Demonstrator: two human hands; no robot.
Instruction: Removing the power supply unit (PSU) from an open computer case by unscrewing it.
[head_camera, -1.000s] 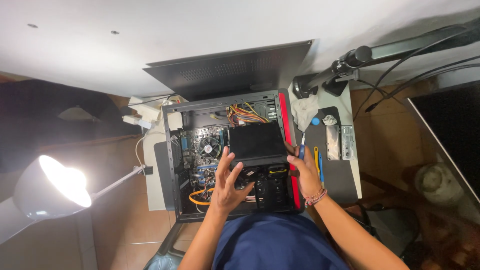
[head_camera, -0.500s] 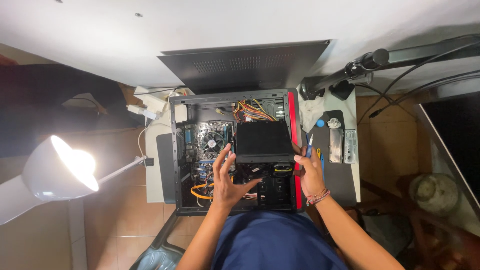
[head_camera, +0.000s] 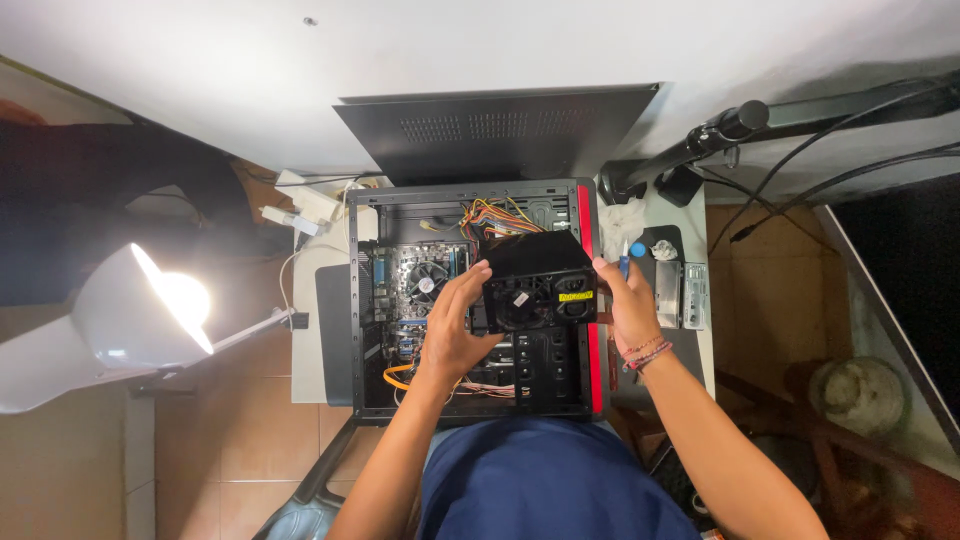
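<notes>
Here's the black power supply (head_camera: 538, 282), held up over the open case (head_camera: 470, 300), tilted so its fan face with a yellow label looks up at the camera. It sits above the right half of the case, just inside the red strip (head_camera: 590, 300) along the case's right edge. The left hand (head_camera: 452, 330) has its grip wrapped on the unit's left side, fingers spread up against the near face and thumb low; the right hand (head_camera: 630, 305) clamps the right side, fingers curled over the edge, beaded bracelets at the wrist. Both grips are closed on the power supply, which is clear of the case floor as far as I can tell. A bundle of coloured wires (head_camera: 490, 215) runs from behind the unit toward the case's far end. Left of it, down inside, the motherboard shows its round cooler fan (head_camera: 428, 283), and an orange cable (head_camera: 400, 378) loops near the bottom left corner. The case lies flat on a white counter (head_camera: 310, 340). Just right of the right hand lie a blue-handled screwdriver (head_camera: 630, 255) and a metal plate (head_camera: 682, 295). Beyond the case, a black side panel (head_camera: 495, 130) leans at the wall. Far left, a lit white lamp (head_camera: 110, 330) glares bright. Upper right, a black arm (head_camera: 730, 130) trails cables.
</notes>
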